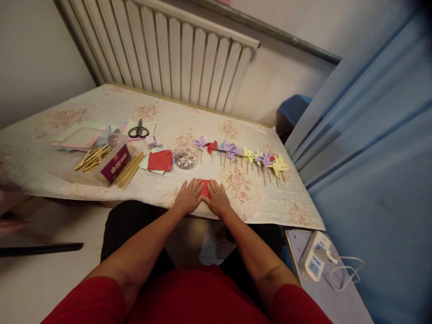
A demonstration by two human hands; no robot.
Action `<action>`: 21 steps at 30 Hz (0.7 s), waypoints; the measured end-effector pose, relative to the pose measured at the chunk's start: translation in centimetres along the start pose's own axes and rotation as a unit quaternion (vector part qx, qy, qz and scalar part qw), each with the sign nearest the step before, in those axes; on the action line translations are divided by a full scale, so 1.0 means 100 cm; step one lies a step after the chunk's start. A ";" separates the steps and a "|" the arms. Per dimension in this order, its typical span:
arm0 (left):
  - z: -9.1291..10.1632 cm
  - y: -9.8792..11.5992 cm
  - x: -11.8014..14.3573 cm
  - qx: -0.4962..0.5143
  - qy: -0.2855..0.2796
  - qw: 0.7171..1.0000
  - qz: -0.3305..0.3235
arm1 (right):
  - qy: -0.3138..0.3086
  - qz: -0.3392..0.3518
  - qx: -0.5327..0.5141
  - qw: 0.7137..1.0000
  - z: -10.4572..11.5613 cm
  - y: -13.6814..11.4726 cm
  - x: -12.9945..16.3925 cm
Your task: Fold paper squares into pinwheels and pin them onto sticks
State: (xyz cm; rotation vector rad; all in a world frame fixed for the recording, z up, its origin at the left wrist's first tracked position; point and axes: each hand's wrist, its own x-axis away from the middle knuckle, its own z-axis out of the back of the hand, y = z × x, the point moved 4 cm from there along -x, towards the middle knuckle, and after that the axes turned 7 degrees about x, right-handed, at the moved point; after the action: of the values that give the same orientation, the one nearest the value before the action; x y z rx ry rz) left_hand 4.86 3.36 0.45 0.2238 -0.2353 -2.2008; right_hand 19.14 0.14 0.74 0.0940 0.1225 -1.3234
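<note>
Behind the desk (pixel 158 191), in the head view, a pale ribbed radiator (pixel 189 58) runs along the wall, and a blue curtain (pixel 378 180) hangs at the right. A flowered, quilted cover spreads over the desk. At its near edge, in front of the seated person, lies a small piece of red paper (pixel 204 188). The person's left hand (pixel 188 196) rests palm down on its left side, and the right hand (pixel 218 196) rests the same way on its right side. Each grip is flat and opened out, fingers stretched forward, closed around nothing; the paper shows between the two hands, with the thumbs near each other at its lower end.

Beyond the hands sits a round clear dish (pixel 186 158) of small shiny pieces. Just left of it is a stack of coloured squares (pixel 160 160), red on top. Farther left, a bundle of sticks (pixel 130 170) lies beside a clear box (pixel 101 173) holding more sticks. Black-handled scissors (pixel 138 131) lie behind the stack. To the right, finished paper pinwheels (pixel 232 150) in purple, red and yellow lie in a row.
</note>
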 end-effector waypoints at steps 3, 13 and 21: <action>0.001 0.001 0.000 -0.001 0.007 1.000 -0.001 | 0.004 -0.002 0.008 1.000 -0.002 0.004 0.004; -0.002 0.000 -0.002 0.014 0.021 1.000 -0.005 | 0.017 -0.024 0.024 0.999 -0.005 0.005 0.033; -0.001 -0.005 -0.004 0.034 0.024 0.999 -0.013 | 0.052 -0.036 0.030 0.998 -0.011 -0.001 0.056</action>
State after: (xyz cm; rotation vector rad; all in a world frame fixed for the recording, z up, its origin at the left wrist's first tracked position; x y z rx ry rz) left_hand 4.76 3.91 0.24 0.3183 -0.2817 -2.2133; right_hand 20.34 -5.13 -1.17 0.2101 0.1759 -1.3941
